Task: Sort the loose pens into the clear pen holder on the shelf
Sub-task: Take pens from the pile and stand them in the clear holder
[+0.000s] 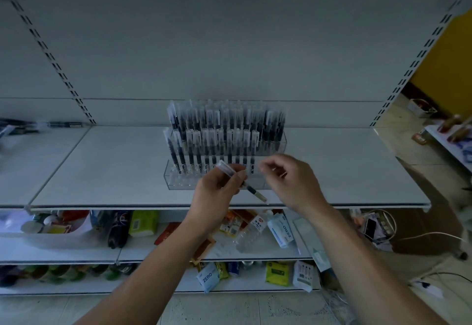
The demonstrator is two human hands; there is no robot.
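Observation:
A clear tiered pen holder [176, 181] stands in the middle of the white shelf [357, 171], with several capped dark pens upright in its back and middle rows. My left hand [217, 194] is shut on one pen [252, 190], held tilted just in front of the holder, clear cap up-left and tip down-right. My right hand [293, 181] hovers to the right of that pen, in front of the holder's right end, with fingers curled loosely; it appears to hold nothing.
More dark pens [23, 125] lie at the far left of the shelf. Lower shelves hold bottles [117, 227], tissue packs [282, 230] and snack packets [143, 222]. A slotted upright [51, 56] runs up the back panel. Cables and a phone [370, 226] lie on the floor at right.

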